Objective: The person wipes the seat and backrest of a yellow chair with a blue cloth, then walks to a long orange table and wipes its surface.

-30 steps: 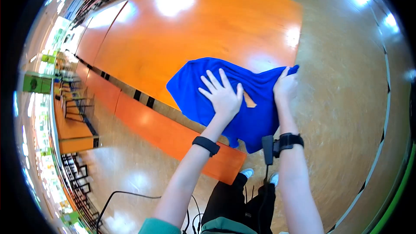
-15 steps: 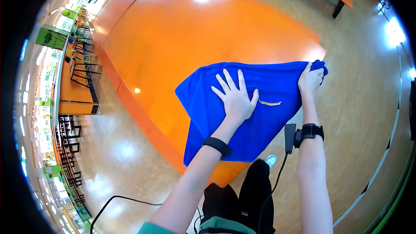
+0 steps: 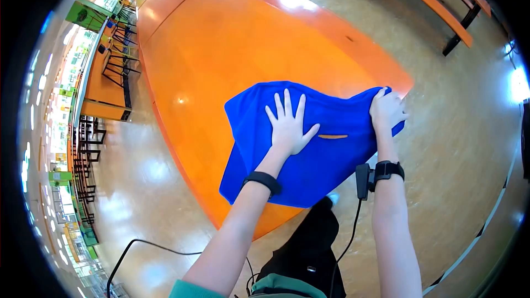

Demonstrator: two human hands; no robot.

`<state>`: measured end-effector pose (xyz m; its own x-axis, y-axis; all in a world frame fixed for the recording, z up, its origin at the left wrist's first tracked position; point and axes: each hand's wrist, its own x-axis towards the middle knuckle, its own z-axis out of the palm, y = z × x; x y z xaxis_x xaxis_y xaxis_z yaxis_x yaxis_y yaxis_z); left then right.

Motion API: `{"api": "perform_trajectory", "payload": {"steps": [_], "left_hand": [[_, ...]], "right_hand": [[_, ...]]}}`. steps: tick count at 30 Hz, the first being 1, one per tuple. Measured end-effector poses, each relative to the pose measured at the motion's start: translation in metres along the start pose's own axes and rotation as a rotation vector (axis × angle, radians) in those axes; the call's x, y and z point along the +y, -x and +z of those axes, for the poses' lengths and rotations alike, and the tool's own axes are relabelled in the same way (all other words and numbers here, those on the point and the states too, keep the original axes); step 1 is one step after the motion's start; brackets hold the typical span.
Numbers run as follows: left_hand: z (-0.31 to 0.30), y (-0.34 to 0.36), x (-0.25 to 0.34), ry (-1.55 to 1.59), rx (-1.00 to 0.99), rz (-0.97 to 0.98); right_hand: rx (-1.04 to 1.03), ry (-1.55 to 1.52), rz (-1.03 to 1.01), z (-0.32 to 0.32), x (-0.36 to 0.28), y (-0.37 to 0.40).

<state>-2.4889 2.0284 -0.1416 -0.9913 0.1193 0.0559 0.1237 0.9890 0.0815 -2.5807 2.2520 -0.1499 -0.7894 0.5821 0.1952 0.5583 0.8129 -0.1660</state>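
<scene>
A blue cloth [image 3: 298, 174] lies spread over the near end of an orange table [image 3: 221, 38], its left side folded over. My left hand [image 3: 288, 128] rests flat on the cloth, fingers spread apart. At the table's right edge, my right hand [image 3: 387, 111] is closed on the cloth's bunched right end, and a bit of fabric sticks out past the fingers. A thin orange-brown strip [image 3: 333, 136] shows in the middle of the cloth, between the two hands.
Orange benches with black legs [image 3: 425, 0] stand at the upper right. A counter [image 3: 105, 80] with stools lines the left. Black cables [image 3: 149, 241] run by my body, one up to a small black device [image 3: 362, 181] at my right wrist.
My right hand has pulled slightly left and down, and the cloth's right end has bunched inward. The left hand stays flat on the cloth. My view has shifted a little.
</scene>
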Motion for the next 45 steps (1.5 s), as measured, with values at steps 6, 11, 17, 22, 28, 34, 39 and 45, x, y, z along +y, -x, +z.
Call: {"api": "perform_trajectory", "payload": {"steps": [6, 11, 17, 22, 28, 34, 39, 45], "left_hand": [[-0.001, -0.007, 0.004, 0.005, 0.008, -0.042], [0.0, -0.014, 0.007, -0.002, -0.057, -0.112], [-0.001, -0.028, 0.008, 0.016, -0.028, -0.189], [-0.001, -0.025, 0.006, 0.005, -0.025, -0.203], [0.003, -0.026, 0.019, 0.016, 0.025, -0.298], [0.007, -0.035, 0.052, 0.024, 0.096, -0.528], [0.021, -0.061, 0.103, 0.013, 0.185, -0.793], [0.033, -0.118, 0.129, -0.041, 0.186, -1.037]], "right_hand": [[-0.273, -0.16, -0.131, 0.0, 0.002, -0.019], [-0.375, -0.159, -0.276, 0.019, 0.0, -0.041], [-0.258, -0.202, -0.429, 0.028, 0.003, -0.029], [-0.09, -0.366, -0.763, 0.028, 0.003, -0.026], [-0.111, -0.337, -0.828, 0.028, -0.001, -0.029], [-0.17, -0.311, -0.959, 0.027, -0.027, -0.044], [-0.118, -0.381, -1.17, 0.047, -0.075, -0.058], [-0.179, -0.411, -1.228, 0.071, -0.13, -0.058]]}}
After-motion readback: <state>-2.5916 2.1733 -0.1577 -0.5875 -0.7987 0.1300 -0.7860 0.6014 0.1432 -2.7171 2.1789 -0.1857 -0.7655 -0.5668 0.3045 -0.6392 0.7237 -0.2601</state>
